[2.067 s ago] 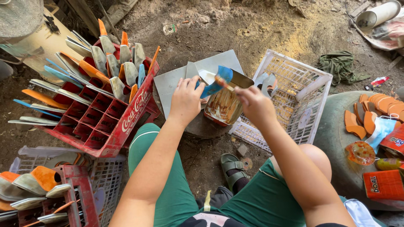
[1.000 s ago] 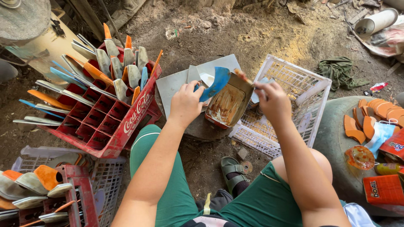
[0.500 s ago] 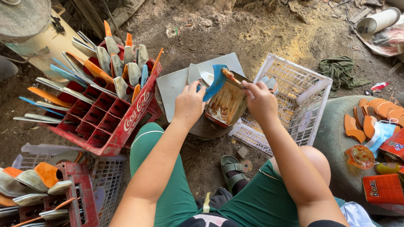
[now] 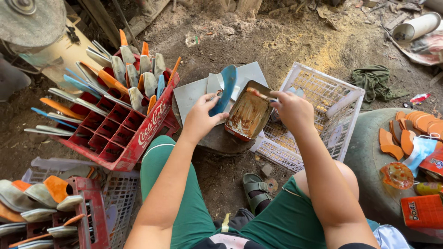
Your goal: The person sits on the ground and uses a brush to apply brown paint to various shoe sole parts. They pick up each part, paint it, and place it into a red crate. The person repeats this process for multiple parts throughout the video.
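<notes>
The left hand point(image 4: 201, 116) grips a blue, elongated shoe-sole-shaped piece point(image 4: 224, 90), fingers closed around its lower end. The long axis of the piece runs near-upright in the head view, tilted slightly right; the rounded upper end points away from the person. The piece sits just left of the rectangular metal tin point(image 4: 249, 114), touching or nearly touching its left rim; which of the two cannot be determined.

The right hand point(image 4: 292, 109) is closed around a thin stick-like tool point(image 4: 261, 94) whose tip lies over the upper part of the tin. The tool end inside the hand is hidden. The tin interior shows brown, streaked contents; its outer wall is red at the lower edge.

The tin rests on a dark round support point(image 4: 221, 140), largely covered by the tin and the left forearm. A grey flat sheet point(image 4: 196, 92) lies behind the tin.

Left of the tin stands a red plastic compartment crate point(image 4: 124, 138) with white lettering on its side wall, holding upright grey, orange and blue sole pieces point(image 4: 138, 74). Right of the tin sits a white plastic mesh basket point(image 4: 332, 110). Far right of the tin, orange curved pieces point(image 4: 406, 129) and an orange rectangular package point(image 4: 422, 211) lie on a grey rounded surface; the package is cut off by the frame edge.
</notes>
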